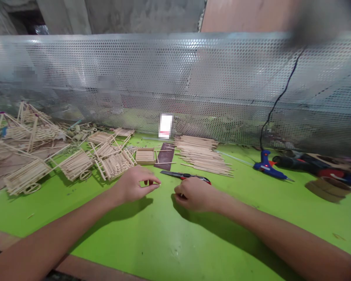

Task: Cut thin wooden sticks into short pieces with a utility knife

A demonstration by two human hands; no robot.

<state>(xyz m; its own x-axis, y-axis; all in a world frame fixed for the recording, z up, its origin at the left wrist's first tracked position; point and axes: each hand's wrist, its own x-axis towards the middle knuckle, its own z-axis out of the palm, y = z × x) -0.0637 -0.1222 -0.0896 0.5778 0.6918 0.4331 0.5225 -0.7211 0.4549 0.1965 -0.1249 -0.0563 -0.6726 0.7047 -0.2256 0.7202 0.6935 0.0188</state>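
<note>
My left hand [138,183] is over the green table, its thumb and forefinger pinched near a tiny pale bit at their tips that is too small to name. To its right, my right hand [192,193] is curled with the fingers tucked under; a small pale piece shows between them. Just behind my right hand lies a red and black utility knife [179,175], its blade pointing left. Beyond the knife are a dark brown flat block [164,157], a small stick tray [145,155] and a spread pile of thin wooden sticks [200,152].
Small stick-built carts [76,164] and frames [32,125] crowd the left of the green table [152,242]. At right are a blue glue gun [269,168] with a black cord and a brown tape roll [327,189]. A perforated metal screen [152,74] stands behind.
</note>
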